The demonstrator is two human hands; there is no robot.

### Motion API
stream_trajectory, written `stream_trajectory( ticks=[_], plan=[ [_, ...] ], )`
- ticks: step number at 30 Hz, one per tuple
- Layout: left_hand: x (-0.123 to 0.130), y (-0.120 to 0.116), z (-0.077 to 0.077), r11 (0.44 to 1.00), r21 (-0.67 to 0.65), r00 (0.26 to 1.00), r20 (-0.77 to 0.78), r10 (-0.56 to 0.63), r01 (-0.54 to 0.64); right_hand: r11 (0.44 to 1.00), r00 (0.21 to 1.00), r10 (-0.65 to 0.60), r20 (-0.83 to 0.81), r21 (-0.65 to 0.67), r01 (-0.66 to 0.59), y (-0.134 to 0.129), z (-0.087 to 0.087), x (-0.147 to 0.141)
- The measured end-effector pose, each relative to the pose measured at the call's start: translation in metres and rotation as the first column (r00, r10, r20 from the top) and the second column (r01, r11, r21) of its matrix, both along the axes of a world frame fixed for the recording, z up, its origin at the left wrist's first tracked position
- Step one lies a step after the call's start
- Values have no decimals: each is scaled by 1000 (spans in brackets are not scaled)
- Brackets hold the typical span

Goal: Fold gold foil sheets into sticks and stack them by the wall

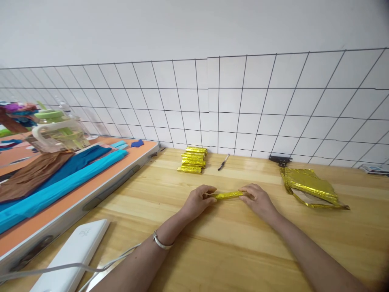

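A narrow gold foil strip (227,195) lies level between my two hands, just above or on the wooden table (225,251). My left hand (199,199) pinches its left end between thumb and fingers. At the right end, the fingertips of my right hand (256,198) are closed on the strip. Behind my left hand, several folded gold foil strips (193,160) sit in a row near the wall. A wrinkled gold foil packet (313,184) with an opening at its front lies to the right.
A pen (223,162) and a black clip (281,159) lie near the tiled wall. On the left are an orange board (142,151) with blue and brown material, and a jug (63,132) with a green lid. A white power bank (75,251) with cables lies front left.
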State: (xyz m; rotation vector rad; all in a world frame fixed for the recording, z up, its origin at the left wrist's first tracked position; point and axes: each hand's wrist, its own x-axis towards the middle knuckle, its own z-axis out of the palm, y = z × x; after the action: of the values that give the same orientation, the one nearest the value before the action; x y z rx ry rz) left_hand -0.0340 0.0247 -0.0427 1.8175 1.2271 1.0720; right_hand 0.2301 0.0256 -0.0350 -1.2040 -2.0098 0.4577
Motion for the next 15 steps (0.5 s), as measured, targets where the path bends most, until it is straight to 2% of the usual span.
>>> stream_trajectory(
  ticks=[3,6,15],
  plan=[
    [-4,3,-2,1000,9,996,-87,15,-14,1000,996,4,86,-5,-4,6,-7,5],
    [-8,5,-1,999,39,988,-151,27,-21,1000,996,12,91,6,-12,8,-11,6],
    [-13,8,2,999,41,979,-204,14,-5,999,991,35,133,13,-37,8,-11,6]
  ],
)
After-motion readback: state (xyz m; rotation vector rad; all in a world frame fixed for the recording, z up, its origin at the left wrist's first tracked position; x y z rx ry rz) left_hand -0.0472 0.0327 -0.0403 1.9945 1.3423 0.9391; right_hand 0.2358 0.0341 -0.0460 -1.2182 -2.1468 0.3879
